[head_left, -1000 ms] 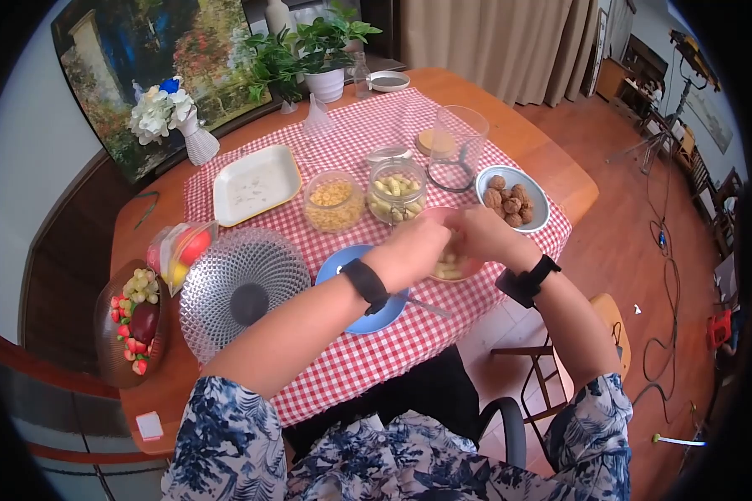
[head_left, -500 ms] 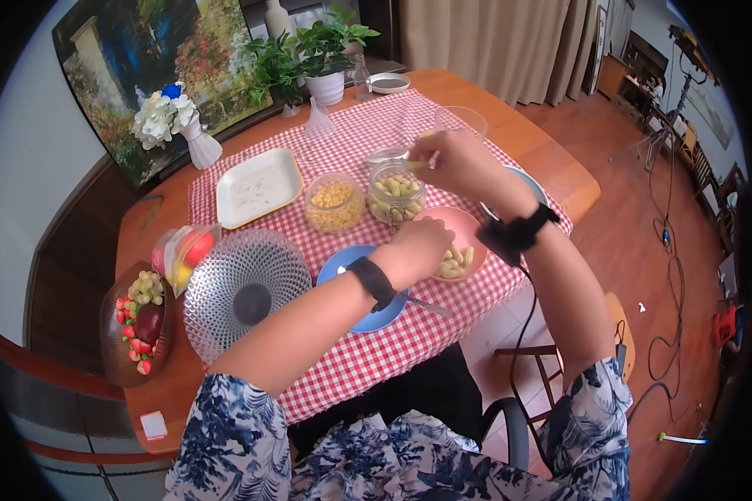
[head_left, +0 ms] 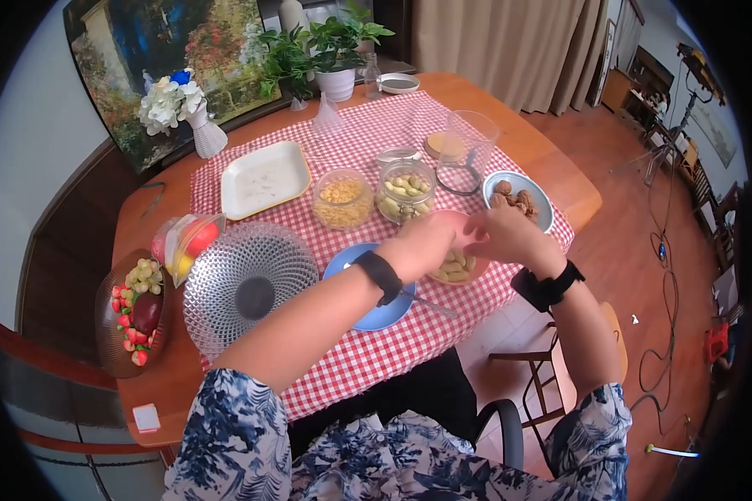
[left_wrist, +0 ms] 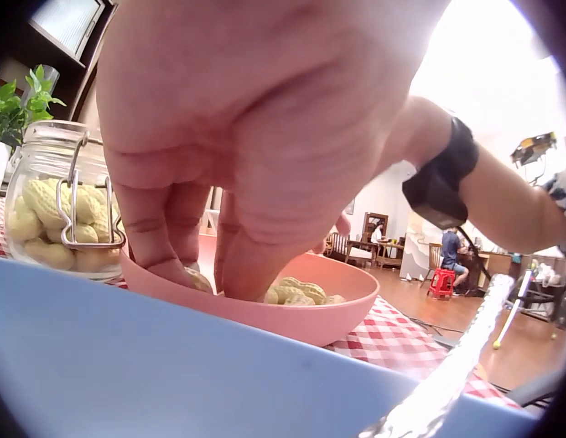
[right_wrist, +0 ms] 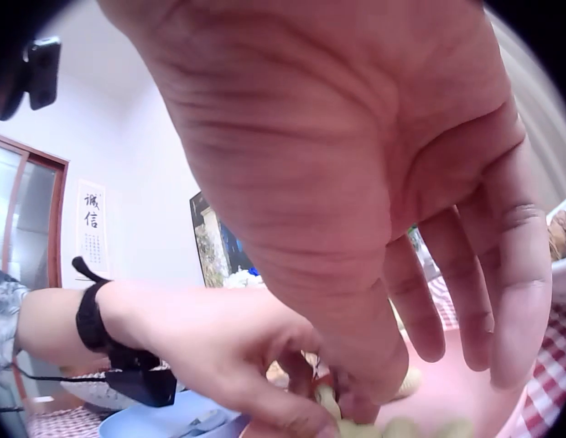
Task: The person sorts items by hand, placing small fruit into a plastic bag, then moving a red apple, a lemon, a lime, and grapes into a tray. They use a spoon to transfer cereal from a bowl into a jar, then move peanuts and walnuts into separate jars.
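Note:
My left hand (head_left: 430, 240) reaches down into the pink bowl (left_wrist: 310, 321), its fingers bent among unshelled peanuts (left_wrist: 301, 292). In the right wrist view its thumb and forefinger pinch a peanut (right_wrist: 327, 400). Over the right side of the bowl hangs my right hand (head_left: 514, 238), close to the left one. Its three outer fingers (right_wrist: 523, 283) stretch loosely downward, and its thumb overlaps the left fingertips in the right wrist view. Its forefinger is mostly hidden. Just beyond the bowl stands a clip-top glass jar (head_left: 406, 204) with peanuts in it.
A blue bowl (head_left: 376, 317) with a spoon is left of the pink one. Walnuts (head_left: 522, 202) fill a pale bowl at right. Behind stand a jar of yellow pieces (head_left: 342, 203), a clear cylinder (head_left: 475, 150) and a white tray (head_left: 259, 185). A large glass bowl (head_left: 217, 267) sits at left.
My right hand went from the pink bowl up beside the peanut jar with a peanut, then came back over the bowl. The left hand stayed at the bowl.

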`<state>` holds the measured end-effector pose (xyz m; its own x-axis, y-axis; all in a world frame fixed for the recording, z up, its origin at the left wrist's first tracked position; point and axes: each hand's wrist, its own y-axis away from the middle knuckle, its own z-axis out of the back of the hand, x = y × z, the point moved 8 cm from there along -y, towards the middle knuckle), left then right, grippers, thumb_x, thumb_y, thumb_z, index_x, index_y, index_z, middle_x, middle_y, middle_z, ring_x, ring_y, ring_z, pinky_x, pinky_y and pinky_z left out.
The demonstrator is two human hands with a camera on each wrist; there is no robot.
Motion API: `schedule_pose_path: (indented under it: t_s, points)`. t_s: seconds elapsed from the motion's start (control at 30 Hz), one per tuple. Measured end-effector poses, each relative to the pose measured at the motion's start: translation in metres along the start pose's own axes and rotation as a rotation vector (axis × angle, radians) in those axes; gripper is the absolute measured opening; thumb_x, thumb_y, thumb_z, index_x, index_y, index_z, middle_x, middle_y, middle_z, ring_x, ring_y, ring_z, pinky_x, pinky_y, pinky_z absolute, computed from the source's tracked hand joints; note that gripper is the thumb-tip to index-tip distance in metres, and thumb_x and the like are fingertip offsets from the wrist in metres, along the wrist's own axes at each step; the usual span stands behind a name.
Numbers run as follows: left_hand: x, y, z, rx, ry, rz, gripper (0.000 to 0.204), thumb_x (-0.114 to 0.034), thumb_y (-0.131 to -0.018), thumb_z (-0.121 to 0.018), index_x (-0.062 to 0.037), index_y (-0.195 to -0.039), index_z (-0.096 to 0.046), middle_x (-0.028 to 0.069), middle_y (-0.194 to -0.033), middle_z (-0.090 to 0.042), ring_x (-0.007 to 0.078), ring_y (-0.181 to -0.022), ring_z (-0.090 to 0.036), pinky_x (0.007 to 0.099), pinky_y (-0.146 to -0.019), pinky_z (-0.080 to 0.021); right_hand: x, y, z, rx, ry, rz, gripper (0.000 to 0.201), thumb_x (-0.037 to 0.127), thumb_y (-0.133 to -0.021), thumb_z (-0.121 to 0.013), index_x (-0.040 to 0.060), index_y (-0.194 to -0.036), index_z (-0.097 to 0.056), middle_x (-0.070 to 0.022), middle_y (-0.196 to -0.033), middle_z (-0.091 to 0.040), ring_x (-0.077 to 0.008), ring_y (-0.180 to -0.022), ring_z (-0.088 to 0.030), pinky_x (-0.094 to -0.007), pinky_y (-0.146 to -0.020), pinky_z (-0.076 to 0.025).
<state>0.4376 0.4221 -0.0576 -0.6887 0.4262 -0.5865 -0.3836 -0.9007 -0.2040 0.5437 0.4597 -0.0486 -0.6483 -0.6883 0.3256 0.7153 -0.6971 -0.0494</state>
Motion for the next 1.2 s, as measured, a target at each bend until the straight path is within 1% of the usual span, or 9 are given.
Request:
schedule_pose_path:
  t_s: [0.17, 0.27, 0.43, 0.6, 0.73, 0.83, 0.9, 1.1, 1.2]
  points:
    - [-0.009, -0.004, 0.003, -0.022, 0.238, -0.073, 0.015, -0.004, -0.080, -0.066, 0.0010, -0.094, -0.069, 0.0210, -0.091, -0.070, 0.0339, -0.086, -0.070, 0.0391, -0.075, -0.055, 0.008, 0.002, -0.024, -0.031, -0.060, 0.011, 0.026, 0.025, -0.078, -0.072, 0.0082, -0.098, -0.075, -0.0155, -0.084, -0.072, -0.0323, -0.079, -0.070, -0.0413, -0.075, -0.055]
    - [-0.009, -0.011, 0.015, 0.053, 0.025, -0.053, 0.014, -0.004, -0.079, -0.067, 0.0023, -0.092, -0.067, 0.0218, -0.090, -0.068, 0.0346, -0.086, -0.068, 0.0397, -0.075, -0.054, -0.009, -0.006, -0.040, -0.098, -0.058, -0.008, 0.022, 0.023, -0.079, -0.070, 0.0096, -0.095, -0.076, -0.0147, -0.082, -0.072, -0.0326, -0.077, -0.069, -0.0423, -0.073, -0.055]
    - [0.004, -0.044, 0.071, -0.193, -0.401, -0.021, 0.014, -0.005, -0.076, -0.069, 0.0041, -0.087, -0.065, 0.0236, -0.086, -0.065, 0.0399, -0.087, -0.065, 0.0449, -0.079, -0.053, -0.002, -0.006, -0.042, -0.147, -0.061, 0.098, 0.016, 0.021, -0.077, -0.071, 0.0088, -0.086, -0.076, -0.0138, -0.076, -0.070, -0.0317, -0.074, -0.069, -0.0417, -0.072, -0.055]
    - [0.056, -0.062, 0.072, -0.176, -0.404, 0.043, 0.020, -0.008, -0.076, -0.070, 0.0044, -0.091, -0.066, 0.0236, -0.089, -0.066, 0.0413, -0.091, -0.064, 0.0469, -0.082, -0.052, -0.002, -0.005, -0.040, -0.092, -0.078, 0.061, 0.015, 0.018, -0.076, -0.072, 0.0060, -0.085, -0.075, -0.0176, -0.081, -0.070, -0.0344, -0.072, -0.067, -0.0415, -0.069, -0.054]
    - [0.016, -0.036, 0.074, -0.315, -0.361, -0.092, 0.032, -0.009, -0.077, -0.069, 0.0022, -0.106, -0.067, 0.0239, -0.096, -0.066, 0.0404, -0.096, -0.065, 0.0465, -0.084, -0.053, -0.007, -0.002, -0.038, -0.105, -0.121, 0.022, 0.014, 0.015, -0.074, -0.074, 0.0057, -0.085, -0.075, -0.0165, -0.077, -0.069, -0.0333, -0.070, -0.068, -0.0395, -0.067, -0.054]
    - [0.000, -0.016, 0.053, -0.137, -0.273, -0.031, 0.033, -0.012, -0.077, -0.071, 0.0017, -0.107, -0.068, 0.0225, -0.093, -0.067, 0.0389, -0.092, -0.066, 0.0460, -0.082, -0.054, -0.013, -0.001, -0.025, -0.149, -0.147, 0.005, 0.015, 0.014, -0.072, -0.074, 0.0058, -0.085, -0.076, -0.0151, -0.075, -0.070, -0.0312, -0.069, -0.069, -0.0375, -0.067, -0.055]
    - [-0.014, 0.003, 0.029, 0.155, -0.124, 0.008, 0.029, -0.014, -0.077, -0.072, 0.0012, -0.101, -0.069, 0.0208, -0.087, -0.068, 0.0383, -0.087, -0.068, 0.0451, -0.079, -0.054, -0.011, -0.003, 0.000, -0.234, -0.237, 0.081, 0.017, 0.011, -0.071, -0.074, 0.0055, -0.087, -0.077, -0.0151, -0.074, -0.070, -0.0302, -0.067, -0.069, -0.0354, -0.065, -0.055]
    - [0.013, 0.008, -0.018, 0.172, -0.273, -0.079, 0.020, -0.012, -0.074, -0.071, -0.0008, -0.090, -0.069, 0.0206, -0.085, -0.068, 0.0367, -0.083, -0.068, 0.0449, -0.076, -0.053, 0.028, -0.049, 0.064, -0.491, -0.210, 0.107, 0.022, 0.012, -0.073, -0.076, 0.0036, -0.093, -0.076, -0.0158, -0.086, -0.072, -0.0289, -0.077, -0.070, -0.0357, -0.071, -0.055]
    - [0.006, 0.009, -0.020, 0.185, -0.363, -0.096, 0.018, -0.014, -0.075, -0.070, -0.0022, -0.090, -0.070, 0.0198, -0.085, -0.068, 0.0361, -0.083, -0.067, 0.0457, -0.074, -0.053, 0.035, -0.088, 0.051, -0.392, -0.153, 0.098, 0.025, 0.014, -0.077, -0.076, 0.0039, -0.100, -0.074, -0.0144, -0.087, -0.071, -0.0267, -0.075, -0.068, -0.0370, -0.069, -0.054]
